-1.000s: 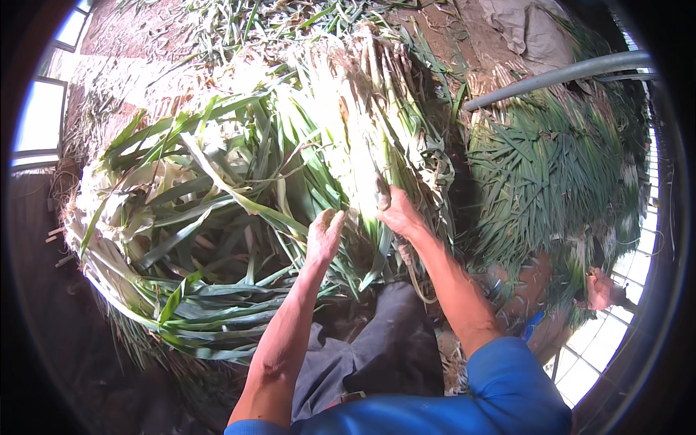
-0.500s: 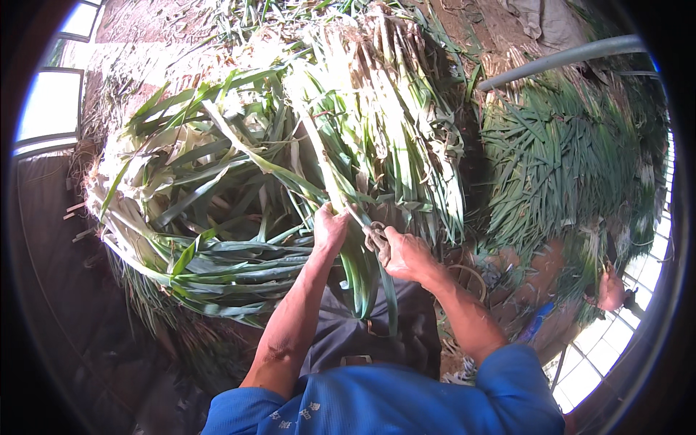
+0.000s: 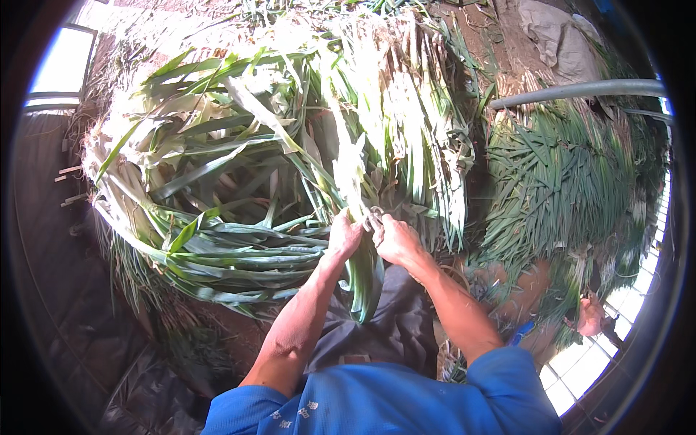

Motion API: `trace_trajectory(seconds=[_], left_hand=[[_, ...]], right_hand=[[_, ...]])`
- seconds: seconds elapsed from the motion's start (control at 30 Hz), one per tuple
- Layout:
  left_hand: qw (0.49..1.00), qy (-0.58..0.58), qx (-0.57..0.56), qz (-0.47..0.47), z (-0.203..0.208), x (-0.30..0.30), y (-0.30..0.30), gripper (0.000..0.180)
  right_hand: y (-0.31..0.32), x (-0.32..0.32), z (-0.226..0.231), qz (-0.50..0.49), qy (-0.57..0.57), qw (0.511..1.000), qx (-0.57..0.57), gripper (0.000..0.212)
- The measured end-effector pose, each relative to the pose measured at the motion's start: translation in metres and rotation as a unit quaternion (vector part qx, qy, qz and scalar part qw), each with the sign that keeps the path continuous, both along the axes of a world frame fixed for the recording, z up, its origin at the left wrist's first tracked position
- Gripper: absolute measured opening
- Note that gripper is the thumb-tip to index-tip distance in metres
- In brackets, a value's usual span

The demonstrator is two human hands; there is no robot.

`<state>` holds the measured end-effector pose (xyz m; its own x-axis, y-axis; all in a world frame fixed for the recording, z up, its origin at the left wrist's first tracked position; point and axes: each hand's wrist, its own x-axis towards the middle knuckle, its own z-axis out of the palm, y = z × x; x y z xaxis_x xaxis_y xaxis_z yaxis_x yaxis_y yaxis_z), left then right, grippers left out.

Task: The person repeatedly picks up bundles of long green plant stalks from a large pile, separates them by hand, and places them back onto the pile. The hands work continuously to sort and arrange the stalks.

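My left hand (image 3: 346, 233) is closed round a long green onion (image 3: 349, 190). Its pale shaft points away from me toward the pile, and its dark green leaves (image 3: 362, 288) hang toward my lap. Right beside it, my right hand (image 3: 397, 241) is closed on a small greyish looped thing (image 3: 374, 219) against the stalk; its kind is hard to make out. Just ahead lies a thick row of green onions (image 3: 409, 138) with their root ends far from me. To the left, more green onions (image 3: 246, 268) curve round a hollow of loose leaves.
A second heap of green onions (image 3: 558, 174) lies at the right, beneath a grey metal pipe (image 3: 580, 92). Behind it is a pale sack (image 3: 558, 40). Another person's hand (image 3: 591, 317) shows at the right edge. Dark sheeting (image 3: 51, 232) covers the left side.
My right hand has come closer to my left, and the looped thing now sits beside the stalk. A loose leaf that hung below my right hand no longer shows separately. The view has shifted slightly.
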<state>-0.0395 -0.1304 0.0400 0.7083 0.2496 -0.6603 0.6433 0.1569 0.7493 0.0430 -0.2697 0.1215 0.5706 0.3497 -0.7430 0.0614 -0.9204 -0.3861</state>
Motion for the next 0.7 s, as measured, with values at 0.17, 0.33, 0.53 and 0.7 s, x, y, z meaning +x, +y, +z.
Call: trace_trajectory(seconds=[0.17, 0.33, 0.53, 0.7], left_hand=[[0.998, 0.039, 0.038, -0.004, -0.003, -0.006, -0.004, 0.039], [0.997, -0.008, 0.073, -0.013, -0.017, -0.017, 0.0, 0.034], [0.999, -0.011, 0.025, 0.033, 0.002, -0.016, 0.01, 0.025], [0.984, -0.03, -0.094, 0.146, 0.057, -0.019, 0.053, 0.025]], right_hand=[[0.04, 0.042, -0.039, -0.03, 0.007, 0.999, -0.043, 0.046], [0.052, 0.059, -0.083, -0.059, -0.008, 0.997, -0.051, 0.053], [0.065, 0.09, -0.104, -0.06, -0.057, 0.997, -0.003, 0.055], [0.062, 0.118, -0.146, -0.093, -0.104, 0.99, 0.033, 0.038]])
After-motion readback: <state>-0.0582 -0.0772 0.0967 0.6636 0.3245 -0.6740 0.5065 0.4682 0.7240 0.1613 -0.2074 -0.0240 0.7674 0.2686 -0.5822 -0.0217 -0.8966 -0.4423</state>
